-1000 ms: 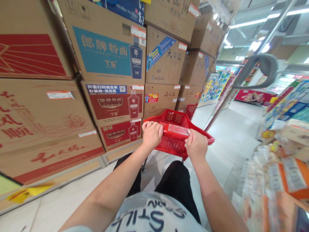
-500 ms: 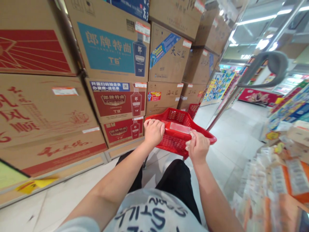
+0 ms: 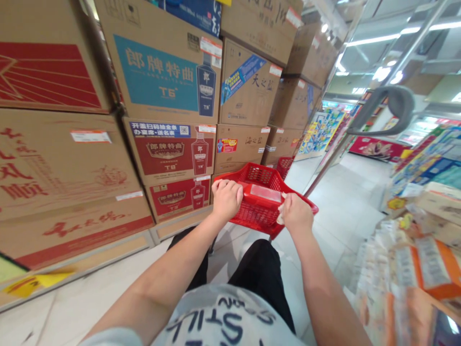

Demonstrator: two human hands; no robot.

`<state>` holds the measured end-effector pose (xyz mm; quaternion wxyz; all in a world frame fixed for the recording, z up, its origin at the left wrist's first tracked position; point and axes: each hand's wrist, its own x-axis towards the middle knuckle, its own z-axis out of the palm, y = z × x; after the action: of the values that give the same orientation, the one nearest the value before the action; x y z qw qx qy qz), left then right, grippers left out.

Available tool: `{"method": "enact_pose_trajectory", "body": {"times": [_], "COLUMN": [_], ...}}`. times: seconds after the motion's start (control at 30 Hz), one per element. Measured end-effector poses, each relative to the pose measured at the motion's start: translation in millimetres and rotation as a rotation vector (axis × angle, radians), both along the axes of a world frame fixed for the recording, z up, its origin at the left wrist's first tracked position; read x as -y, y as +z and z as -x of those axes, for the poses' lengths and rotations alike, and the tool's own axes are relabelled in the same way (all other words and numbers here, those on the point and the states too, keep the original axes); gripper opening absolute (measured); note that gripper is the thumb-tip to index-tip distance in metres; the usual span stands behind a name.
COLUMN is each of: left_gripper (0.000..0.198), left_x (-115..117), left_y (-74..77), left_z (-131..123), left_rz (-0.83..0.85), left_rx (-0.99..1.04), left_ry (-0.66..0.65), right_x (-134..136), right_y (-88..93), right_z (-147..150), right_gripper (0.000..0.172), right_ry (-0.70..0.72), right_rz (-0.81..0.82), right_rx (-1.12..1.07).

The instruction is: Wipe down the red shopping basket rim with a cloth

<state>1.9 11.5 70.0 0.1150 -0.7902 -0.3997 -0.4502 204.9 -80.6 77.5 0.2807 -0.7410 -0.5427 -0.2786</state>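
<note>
A red plastic shopping basket (image 3: 264,211) rolls in front of me on the pale tiled floor. My left hand (image 3: 226,198) is closed round the basket's near rim on the left. My right hand (image 3: 297,213) grips the same rim on the right, with a scrap of white paper or cloth (image 3: 281,216) showing between its fingers. The basket's grey pull handle (image 3: 387,102) rises on its rod at the upper right. Nothing shows inside the basket from here.
Stacked cardboard liquor cartons (image 3: 169,96) wall the left side of the aisle on low pallets. Packaged goods in orange and white wrappers (image 3: 414,269) line the right side. The tiled aisle (image 3: 342,202) runs ahead to colourful displays (image 3: 320,129). A second red basket (image 3: 284,166) stands by the cartons.
The view has swayed a little as I move along the aisle. My right hand has shifted its grip on the rim, and the white scrap now shows in it. The left hand keeps its hold.
</note>
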Motion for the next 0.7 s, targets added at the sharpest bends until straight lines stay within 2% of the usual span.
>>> {"method": "enact_pose_trajectory", "body": {"times": [0.07,0.1,0.23,0.3,0.37,0.47,0.53,0.6,0.7], "left_gripper": [0.028,0.028,0.027,0.027,0.027,0.028,0.028,0.028,0.028], "left_x": [0,0,-1,-2,-2,0,1,1,1], "left_y": [0.0,0.0,-0.6,-1.0,-1.2,-0.8,0.0,0.8,1.3], "left_z": [-1,-1,-1,-2,-2,-3,-4,-4,-3], "left_rz": [-0.001,-0.001,-0.004,-0.006,-0.01,-0.013,-0.013,-0.014,-0.012], "left_rx": [0.002,0.001,-0.008,-0.013,-0.011,-0.005,-0.008,-0.012,-0.012], "left_ry": [0.0,-0.001,0.006,0.015,0.025,0.032,0.03,0.025,0.019], "right_x": [-3,-3,2,4,2,-4,-4,-1,6], "right_y": [6.1,4.9,-17.6,-20.2,-9.5,13.2,16.4,7.4,-9.0], "right_z": [-2,-2,3,2,-3,-9,-8,-4,0], "right_gripper": [0.032,0.032,0.033,0.035,0.036,0.034,0.033,0.032,0.033], "right_ry": [-0.084,-0.092,0.109,0.167,0.104,-0.096,-0.145,-0.064,0.135], "right_rz": [0.083,0.054,-0.281,-0.329,-0.206,0.126,0.187,0.054,-0.187], "right_rx": [-0.05,-0.047,0.063,0.043,-0.063,-0.175,-0.134,-0.04,0.068]}}
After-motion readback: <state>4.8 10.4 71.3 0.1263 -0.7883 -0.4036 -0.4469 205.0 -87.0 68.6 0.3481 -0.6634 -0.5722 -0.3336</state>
